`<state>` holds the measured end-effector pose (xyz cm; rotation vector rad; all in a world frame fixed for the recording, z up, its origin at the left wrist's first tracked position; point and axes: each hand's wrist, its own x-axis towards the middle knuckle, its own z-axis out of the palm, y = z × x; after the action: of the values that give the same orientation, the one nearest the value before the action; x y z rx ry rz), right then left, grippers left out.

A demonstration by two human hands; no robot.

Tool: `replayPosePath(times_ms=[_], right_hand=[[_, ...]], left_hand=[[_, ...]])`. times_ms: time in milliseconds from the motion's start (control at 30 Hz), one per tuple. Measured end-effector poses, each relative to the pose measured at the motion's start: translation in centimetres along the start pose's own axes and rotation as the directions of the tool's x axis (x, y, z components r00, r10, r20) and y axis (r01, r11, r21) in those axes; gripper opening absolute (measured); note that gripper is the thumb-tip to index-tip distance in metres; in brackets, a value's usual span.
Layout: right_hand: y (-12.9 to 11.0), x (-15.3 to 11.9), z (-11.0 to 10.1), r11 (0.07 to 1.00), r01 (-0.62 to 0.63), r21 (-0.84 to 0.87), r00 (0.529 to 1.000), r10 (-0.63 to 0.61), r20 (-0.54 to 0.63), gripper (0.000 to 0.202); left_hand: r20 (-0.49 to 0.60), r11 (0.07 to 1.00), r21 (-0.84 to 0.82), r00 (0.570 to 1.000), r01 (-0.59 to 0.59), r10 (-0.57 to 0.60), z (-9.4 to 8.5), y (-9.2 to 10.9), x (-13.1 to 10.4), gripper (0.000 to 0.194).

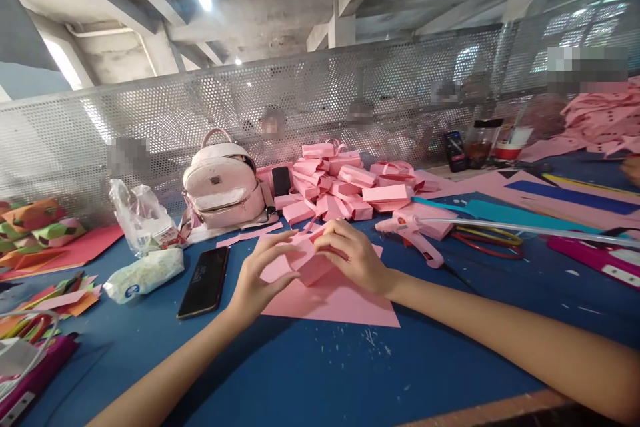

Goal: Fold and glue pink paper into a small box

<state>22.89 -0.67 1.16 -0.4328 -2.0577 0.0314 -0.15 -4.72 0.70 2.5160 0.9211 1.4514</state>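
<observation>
A folded pink paper box [311, 265] stands over a flat pink sheet [340, 307] on the blue table. Around its left side curves my left hand [265, 272], fingers apart, with the thumb and fingertips close to the paper; whether they touch it is hard to tell. My right hand [353, 255] has its fingers closed on the upper right edge of the box. Just behind lies a heap of folded pink paper boxes [345, 180]. To the right of my right hand rests a pink glue gun [413, 237].
Left of the hands are a black phone [204, 282], a tissue pack [145, 275] and a pale backpack [223, 180]. Coiled cables [490, 241] and teal paper strips [520, 217] lie to the right. A perforated metal screen [310, 93] stands behind the table.
</observation>
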Motion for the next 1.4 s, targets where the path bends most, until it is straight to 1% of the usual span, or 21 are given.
replayPosePath(times_ms=[33, 100, 167, 300, 467, 633, 767, 900, 967, 1067, 1167, 1267, 1400], right_hand=[[0.1, 0.0, -0.1, 1.000, -0.004, 0.029, 1.000, 0.004, 0.009, 0.017], [0.3, 0.0, -0.1, 0.997, -0.013, 0.080, 1.000, 0.011, 0.026, 0.016], [0.3, 0.0, -0.1, 0.993, -0.021, 0.117, 0.999, 0.016, 0.040, 0.016], [-0.3, -0.1, 0.0, 0.987, -0.014, 0.159, 0.998, 0.004, 0.066, 0.016], [-1.0, 0.0, -0.2, 0.983, -0.005, 0.182, 0.996, -0.012, 0.089, 0.017], [-0.9, -0.1, -0.3, 0.983, -0.005, 0.182, 0.995, -0.012, 0.094, 0.018], [-0.7, -0.2, -0.2, 0.982, -0.008, 0.189, 0.994, -0.012, 0.104, 0.014], [-0.6, -0.3, -0.2, 0.981, -0.022, 0.195, 0.994, 0.001, 0.109, 0.011], [-0.6, -0.3, -0.2, 0.980, -0.028, 0.196, 0.994, 0.006, 0.109, 0.010], [-0.5, -0.3, -0.1, 0.980, -0.042, 0.193, 0.994, 0.021, 0.106, 0.011], [-0.5, -0.3, -0.1, 0.981, -0.062, 0.184, 0.994, 0.044, 0.099, 0.012], [-0.5, -0.3, -0.1, 0.981, -0.087, 0.173, 0.993, 0.071, 0.095, 0.013], [-0.3, -0.4, -0.1, 0.980, -0.123, 0.153, 0.991, 0.113, 0.072, 0.014]], left_hand=[[0.013, 1.000, -0.020, 1.000, 0.015, -0.014, -0.1, -0.6, 0.1, 0.034], [0.017, 0.998, -0.045, 0.999, 0.036, -0.035, -0.3, -1.5, 0.2, 0.044], [0.037, 0.997, -0.068, 0.999, 0.042, -0.040, -0.4, -2.0, 0.2, 0.051], [0.105, 0.993, -0.113, 0.994, 0.036, -0.025, -0.1, -1.7, 0.0, 0.062], [0.146, 0.984, -0.167, 0.989, 0.055, -0.030, 0.1, -1.3, -0.3, 0.064], [0.223, 0.964, -0.247, 0.974, 0.097, -0.041, 0.2, -1.3, -0.3, 0.083], [0.260, 0.956, -0.273, 0.965, 0.104, -0.031, 0.2, -0.7, -0.2, 0.077], [0.270, 0.968, -0.234, 0.963, 0.086, -0.021, 0.1, -0.5, -0.2, 0.071], [0.283, 0.985, -0.166, 0.959, 0.047, 0.002, 0.1, -0.7, -0.2, 0.066], [0.285, 0.999, 0.022, 0.958, -0.027, 0.020, 0.2, -1.1, -0.5, 0.062], [0.265, 0.985, 0.164, 0.964, -0.046, 0.001, 0.2, -1.2, -0.7, 0.061], [0.263, 0.980, 0.193, 0.965, -0.040, -0.013, 0.2, -1.2, -0.9, 0.058], [0.249, 0.985, 0.173, 0.968, -0.021, -0.023, 0.2, -0.9, -0.8, 0.056]])
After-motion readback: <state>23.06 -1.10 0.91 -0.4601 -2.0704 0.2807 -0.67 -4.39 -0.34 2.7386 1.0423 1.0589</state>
